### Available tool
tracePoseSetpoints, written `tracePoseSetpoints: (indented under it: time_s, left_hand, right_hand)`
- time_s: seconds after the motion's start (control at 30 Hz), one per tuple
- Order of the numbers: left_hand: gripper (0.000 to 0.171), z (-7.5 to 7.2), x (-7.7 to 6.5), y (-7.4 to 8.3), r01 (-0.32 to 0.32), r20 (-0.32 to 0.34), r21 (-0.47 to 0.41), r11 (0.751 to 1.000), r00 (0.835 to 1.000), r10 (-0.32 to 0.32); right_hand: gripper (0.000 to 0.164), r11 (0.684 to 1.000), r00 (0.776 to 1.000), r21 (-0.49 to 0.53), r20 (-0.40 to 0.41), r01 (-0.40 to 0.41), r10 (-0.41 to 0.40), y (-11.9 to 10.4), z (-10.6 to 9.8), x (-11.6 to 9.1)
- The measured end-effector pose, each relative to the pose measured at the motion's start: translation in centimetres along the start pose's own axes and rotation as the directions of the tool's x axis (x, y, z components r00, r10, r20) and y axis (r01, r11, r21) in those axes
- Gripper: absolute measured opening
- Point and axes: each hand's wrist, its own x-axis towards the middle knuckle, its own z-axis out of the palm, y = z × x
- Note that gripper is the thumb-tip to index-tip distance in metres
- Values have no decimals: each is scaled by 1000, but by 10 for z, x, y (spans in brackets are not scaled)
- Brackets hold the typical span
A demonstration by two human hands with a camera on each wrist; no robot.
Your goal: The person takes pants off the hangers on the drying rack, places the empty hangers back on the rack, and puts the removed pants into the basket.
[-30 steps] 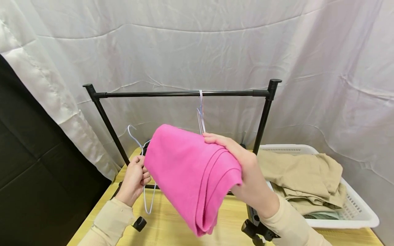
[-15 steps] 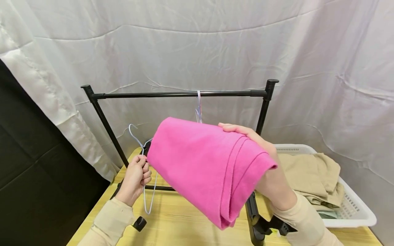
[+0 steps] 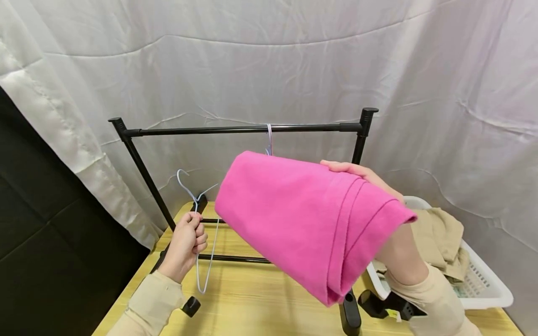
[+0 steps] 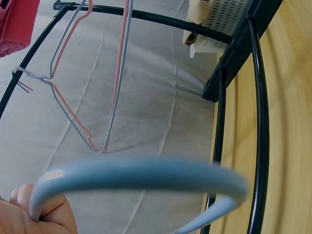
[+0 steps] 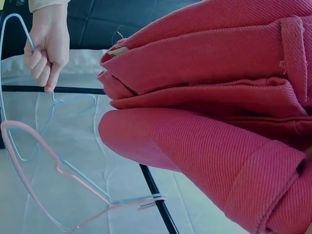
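Note:
My left hand [image 3: 182, 245] grips a light blue hanger [image 4: 141, 173] by one side, its hook pointing up at the left of the head view. My right hand [image 3: 397, 249] holds folded pink trousers [image 3: 302, 210] in the air, fingers on top and the thumb side hidden by the cloth. In the right wrist view the folded layers, a belt loop [image 5: 295, 56] and a small label [image 5: 118, 51] show. The trousers are apart from the hanger, to its right.
A black clothes rack [image 3: 201, 131] stands on the wooden table [image 3: 252, 303]. Blue and pink hangers [image 5: 36, 134] hang on its bar, partly behind the trousers. At the right, a white basket [image 3: 489, 287] holds folded khaki clothes [image 3: 441, 233]. A white curtain hangs behind.
My right hand has carried the pink trousers right and slightly up, away from the blue hanger, uncovering more of it. My left hand has stayed nearly still, gripping the hanger.

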Motion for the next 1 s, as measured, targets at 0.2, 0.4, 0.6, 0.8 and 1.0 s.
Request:
tracePoseSetpoints:
  time_s: [0.2,0.4,0.6,0.8,1.0]
  left_hand:
    - [22,0,0,-1,-9,0,7,1000,1000,9]
    - [22,0,1,-1,-14,1,10,1000,1000,14]
    - [22,0,3,0,-4,11,25,1000,1000,4]
    - [22,-1,3,2,-4,14,29,1000,1000,4]
    - [22,0,3,4,-7,20,51,999,1000,6]
  right_hand:
    - [75,970,975,102,-13,-219,222,-26,-20,11]
    - [69,965,985,209,-41,-158,170,-39,-33,2]
    - [74,975,998,214,-9,-64,67,-36,-50,-13]
    - [74,971,999,238,53,-1,-12,-31,-69,-24]
    - [74,960,995,279,84,20,-45,-35,-88,-39]
